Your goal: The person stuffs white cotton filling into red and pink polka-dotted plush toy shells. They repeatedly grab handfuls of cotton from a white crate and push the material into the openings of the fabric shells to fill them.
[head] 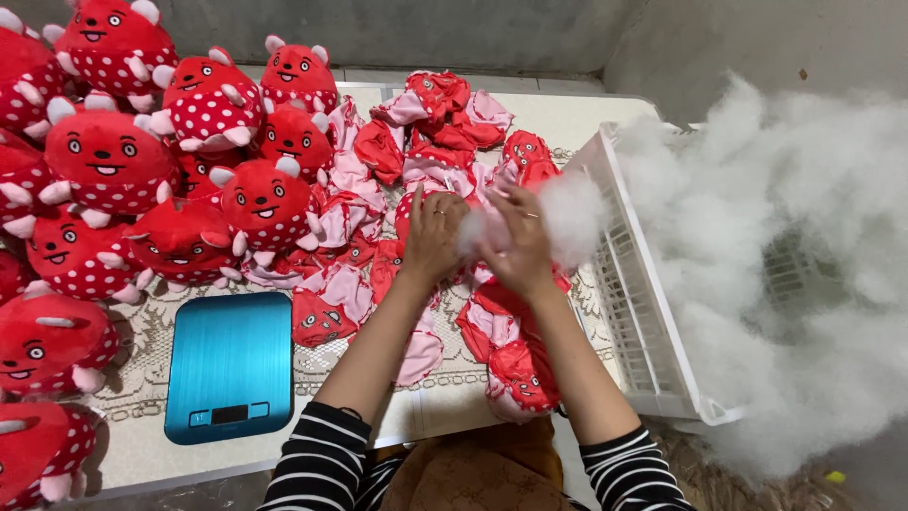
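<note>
Both hands are meeting over the table's middle: the left hand (433, 237) and the right hand (515, 248) are pinching closed on a tuft of white fluffy stuffing fibre (567, 216), held above a heap of flat, unstuffed red-and-pink plush skins (416, 180). A white slatted plastic crate (636, 312) full of the same fibre is sitting just right, a teal metal kitchen scale (229, 364) left.

A single view is given, taken from a camera worn on the head and aimed steeply downward and forward. The lace-covered surface (142, 369) is seen at close range, at arm's length. The striped sleeves enter from 6 o'clock; a grey wall closes the frame at 12 o'clock. No second view is provided, so nothing is shared.
</note>
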